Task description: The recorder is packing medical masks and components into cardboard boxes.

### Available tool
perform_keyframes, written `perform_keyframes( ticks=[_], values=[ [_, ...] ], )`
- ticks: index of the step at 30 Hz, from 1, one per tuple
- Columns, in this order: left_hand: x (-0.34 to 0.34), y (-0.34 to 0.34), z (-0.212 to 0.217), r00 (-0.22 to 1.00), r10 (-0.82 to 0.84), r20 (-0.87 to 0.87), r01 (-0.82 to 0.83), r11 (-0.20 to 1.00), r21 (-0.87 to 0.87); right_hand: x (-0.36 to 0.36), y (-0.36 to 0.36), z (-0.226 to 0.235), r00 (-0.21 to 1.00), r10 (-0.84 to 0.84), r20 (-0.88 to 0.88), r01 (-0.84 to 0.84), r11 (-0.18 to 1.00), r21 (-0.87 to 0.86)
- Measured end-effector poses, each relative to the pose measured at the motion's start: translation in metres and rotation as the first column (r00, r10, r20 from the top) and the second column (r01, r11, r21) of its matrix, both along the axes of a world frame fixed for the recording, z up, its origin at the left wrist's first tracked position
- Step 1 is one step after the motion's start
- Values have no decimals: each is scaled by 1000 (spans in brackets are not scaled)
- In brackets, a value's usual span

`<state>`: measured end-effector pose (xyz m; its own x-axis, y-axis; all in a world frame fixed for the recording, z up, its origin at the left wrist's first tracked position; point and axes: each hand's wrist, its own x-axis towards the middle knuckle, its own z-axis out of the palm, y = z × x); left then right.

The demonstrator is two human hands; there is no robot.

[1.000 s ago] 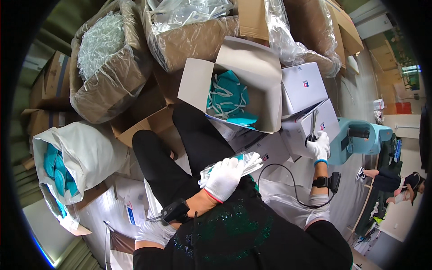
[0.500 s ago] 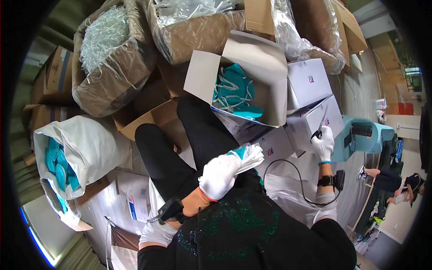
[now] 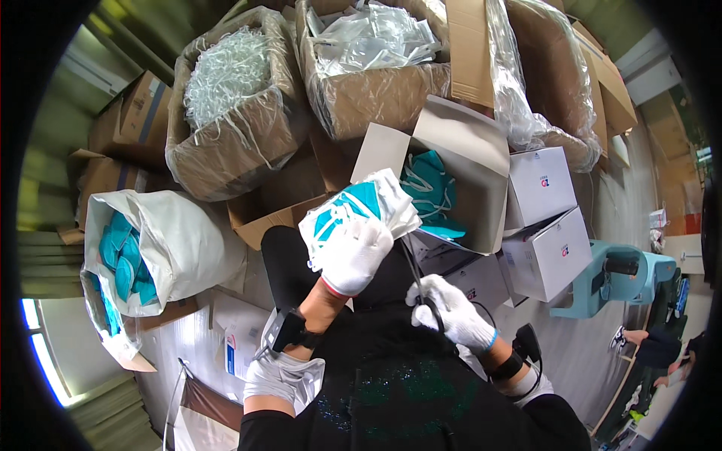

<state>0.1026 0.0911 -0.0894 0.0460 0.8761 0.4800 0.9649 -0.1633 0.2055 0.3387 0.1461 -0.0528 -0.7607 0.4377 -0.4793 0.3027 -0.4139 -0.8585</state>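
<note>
**Q:** Over the lap, centre of view — what's the left hand [image 3: 353,255] got?

**A:** White glove, fingers curled tight round a plastic-wrapped bundle of teal face masks [image 3: 353,210]. Bundle sticks up and left out of the fist, held over the dark trousers [image 3: 282,263].

**Q:** Right hand [image 3: 447,308]?

**A:** Also gloved, lower and to the right, just beside the left. Closed round the handles of dark scissors [image 3: 412,267]; blades point up twd the bundle's lower right corner, tip v. close to the wrap. Can't tell if touching.

**Q:** Wrists?

**A:** Black strap device on left forearm [image 3: 289,331]; black band on right wrist [image 3: 505,366] w/ a cable running off it.

**Q:** What's round about?

**A:** Straight ahead, an open white carton [image 3: 481,165] w/ loose teal masks inside, just behind the bundle. Right of it, two closed white boxes [image 3: 541,218] stacked. Far side: two big cardboard boxes, one w/ white strips [image 3: 226,75], one w/ clear plastic bags [image 3: 376,37]. Left: a white sack [image 3: 188,240] w/ more teal masks showing at its mouth. Teal machine [image 3: 617,278] on the floor at right.
</note>
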Motion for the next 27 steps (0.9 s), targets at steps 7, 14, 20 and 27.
perform_keyframes(
  ticks=[7, 14, 20, 27],
  values=[
    [24, 1, -11, 987, -145, 62, 146, 989, -10, -25, 12, -10, 977, -201, -66, 186, 965, -184],
    [27, 5, -8, 976, -103, 194, 103, 995, 9, -21, 0, -1, 962, -271, 22, 272, 960, -61],
    [31, 26, 2, 696, 63, 715, -177, 980, 86, 2, 17, -6, 988, -91, 124, 55, 962, 266],
    [5, 23, -20, 435, 339, 834, -431, 892, -138, 60, 45, -7, 982, -189, 26, 86, 559, 824]
  ],
)
